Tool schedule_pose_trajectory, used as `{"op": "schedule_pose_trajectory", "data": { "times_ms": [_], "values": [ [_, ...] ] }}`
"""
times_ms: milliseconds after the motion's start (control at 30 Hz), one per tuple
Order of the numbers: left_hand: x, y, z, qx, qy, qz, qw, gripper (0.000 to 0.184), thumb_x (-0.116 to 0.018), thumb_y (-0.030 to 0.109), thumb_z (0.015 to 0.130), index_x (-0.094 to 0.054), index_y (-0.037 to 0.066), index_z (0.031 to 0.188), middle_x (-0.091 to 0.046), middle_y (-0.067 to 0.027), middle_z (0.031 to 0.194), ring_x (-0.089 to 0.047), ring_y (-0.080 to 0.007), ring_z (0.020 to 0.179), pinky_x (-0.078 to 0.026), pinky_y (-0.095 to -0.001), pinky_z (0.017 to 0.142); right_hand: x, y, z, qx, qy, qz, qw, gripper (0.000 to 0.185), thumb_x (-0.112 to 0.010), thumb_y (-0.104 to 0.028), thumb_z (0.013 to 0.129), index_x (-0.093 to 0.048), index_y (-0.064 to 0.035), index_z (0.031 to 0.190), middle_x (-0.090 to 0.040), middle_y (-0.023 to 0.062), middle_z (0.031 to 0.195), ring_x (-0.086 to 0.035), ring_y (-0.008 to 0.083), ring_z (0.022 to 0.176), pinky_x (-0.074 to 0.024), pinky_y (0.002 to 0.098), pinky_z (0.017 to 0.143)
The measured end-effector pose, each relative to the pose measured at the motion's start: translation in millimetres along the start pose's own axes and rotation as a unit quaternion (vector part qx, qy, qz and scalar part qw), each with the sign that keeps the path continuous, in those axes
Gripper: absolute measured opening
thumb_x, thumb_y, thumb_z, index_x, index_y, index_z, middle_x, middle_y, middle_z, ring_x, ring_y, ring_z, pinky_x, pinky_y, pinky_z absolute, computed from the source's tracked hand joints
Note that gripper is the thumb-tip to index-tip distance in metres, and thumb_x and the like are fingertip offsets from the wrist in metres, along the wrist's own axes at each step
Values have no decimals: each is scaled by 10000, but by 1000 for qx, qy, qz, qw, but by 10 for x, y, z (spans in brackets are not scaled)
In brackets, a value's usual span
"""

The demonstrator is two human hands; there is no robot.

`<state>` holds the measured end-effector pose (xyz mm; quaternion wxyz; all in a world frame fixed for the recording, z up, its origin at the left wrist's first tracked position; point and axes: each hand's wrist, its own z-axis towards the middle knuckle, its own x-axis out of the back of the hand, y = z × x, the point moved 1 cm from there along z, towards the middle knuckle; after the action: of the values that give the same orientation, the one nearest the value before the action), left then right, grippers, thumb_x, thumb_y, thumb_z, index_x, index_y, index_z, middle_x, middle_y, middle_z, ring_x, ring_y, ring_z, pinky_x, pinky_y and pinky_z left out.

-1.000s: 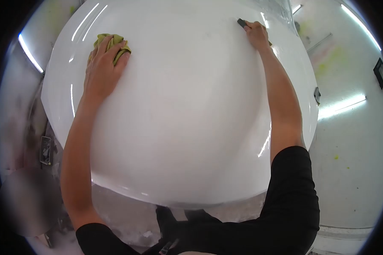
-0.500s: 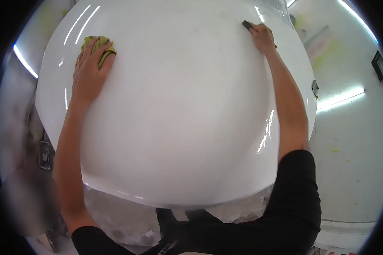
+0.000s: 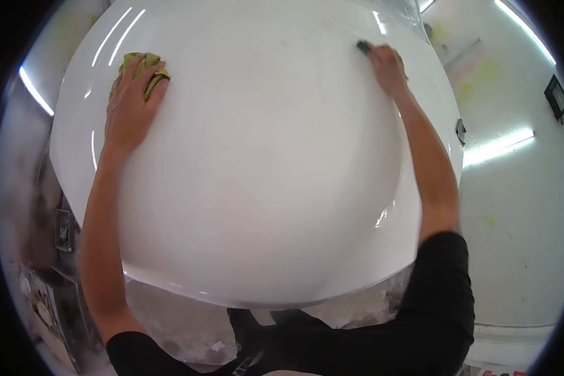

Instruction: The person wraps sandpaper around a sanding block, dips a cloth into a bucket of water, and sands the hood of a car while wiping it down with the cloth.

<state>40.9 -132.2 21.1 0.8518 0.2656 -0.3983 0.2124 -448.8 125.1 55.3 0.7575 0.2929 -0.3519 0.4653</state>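
Left grip: here it is (image 3: 129, 106), palm down on the far left part of the panel, grasping a cloth under spread, bent fingers
Yellow-green cloth: bunched and folded (image 3: 148, 58), sitting between that hand and the white surface, its folds poking out past the fingers
Right grip: over on the far right (image 3: 388, 67), fingers closed around a small block, the arm stretched well forward
Small dark block: one end juts out on the left side of the right hand (image 3: 362, 47), low against the panel; the rest is covered, and how hard it presses I cannot tell
Glossy white panel: broad, curved and shining (image 3: 257, 169), filling the middle, both hands near its far part and well apart
Clear film: crinkled at the top right (image 3: 402, 11), beyond the right hand
Reflections: bright streaks on both flanks of the panel, and faint smudges towards its far middle
Black sleeves: both short, the right one (image 3: 442, 276) reaching to just above the elbow
Right wall: a dark-framed lamp (image 3: 556, 98), strip lights, and yellow smears up high
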Motion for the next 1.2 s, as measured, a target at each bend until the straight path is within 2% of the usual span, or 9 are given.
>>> {"op": "schedule_pose_trajectory", "data": {
  "times_ms": [67,233,333,567,733,867,967,1133,1200],
  "values": [
    [17,17,-53,2,-4,1,1000,452,-606,374,1018,-656,149,1407,-460,-101,1606,-419,-346,1481,-312,-469,1231,-320,71,291,-65,50,-25,996,344,-539,-166,1007,-674,-113,1319,-668,142,1144,-623,356,1045,-501,499,930],
    [55,68,-35,16,-15,6,1000,452,-607,366,1016,-653,145,1409,-456,-106,1608,-415,-350,1480,-310,-471,1232,698,-813,-1281,113,-61,-63,990,404,-569,-184,996,-650,-89,1381,-678,180,1242,-612,378,1168,-516,497,999],
    [-5,38,-22,5,4,13,1000,432,-613,364,1010,-672,149,1380,-472,-99,1580,-454,-352,1445,-334,-504,1215,1348,-1639,-2237,49,-39,161,985,379,-652,-75,942,-722,-157,1306,-651,161,1326,-601,348,1208,-507,465,1042],
    [3,50,-49,2,-11,-6,1000,446,-613,361,1015,-650,161,1413,-461,-105,1600,-418,-365,1470,-306,-473,1234,-11,-822,324,25,-14,93,995,412,-604,-121,959,-663,-150,1366,-664,184,1196,-607,392,1107,-509,485,948],
    [34,17,-29,-12,1,-3,1000,450,-603,384,1013,-667,137,1383,-468,-106,1575,-460,-360,1426,-328,-499,1220,582,-1350,-820,39,-3,30,999,398,-576,-88,955,-668,-95,1342,-691,200,1163,-621,422,1106,-510,479,923],
    [5,39,-9,0,-9,-6,1000,455,-614,366,1010,-653,144,1406,-454,-109,1602,-429,-367,1458,-308,-483,1232,1199,-1653,-1793,19,-1,127,992,475,-638,21,889,-702,-100,1344,-674,150,1262,-603,366,1155,-491,457,1037],
    [-7,6,-36,-5,4,9,1000,458,-615,368,1008,-653,141,1405,-459,-114,1596,-436,-371,1449,-315,-484,1227,674,-1069,-1211,127,1,5,992,536,-620,19,890,-662,-147,1398,-676,145,1243,-610,373,1130,-528,445,970],
    [-17,-16,-25,-27,24,-1,999,433,-607,378,1010,-681,136,1361,-491,-102,1562,-460,-358,1432,-322,-515,1222,-89,-864,353,-70,13,15,997,356,-593,-180,989,-660,-132,1335,-664,165,1138,-614,394,1025,-532,483,894],
    [-31,-22,-27,-31,22,2,999,436,-601,386,1012,-679,146,1368,-484,-101,1571,-451,-355,1441,-319,-513,1224,95,-959,-191,3,13,-28,1000,371,-581,-154,987,-655,-143,1351,-657,163,1168,-609,398,1042,-524,481,904]
  ]
}}
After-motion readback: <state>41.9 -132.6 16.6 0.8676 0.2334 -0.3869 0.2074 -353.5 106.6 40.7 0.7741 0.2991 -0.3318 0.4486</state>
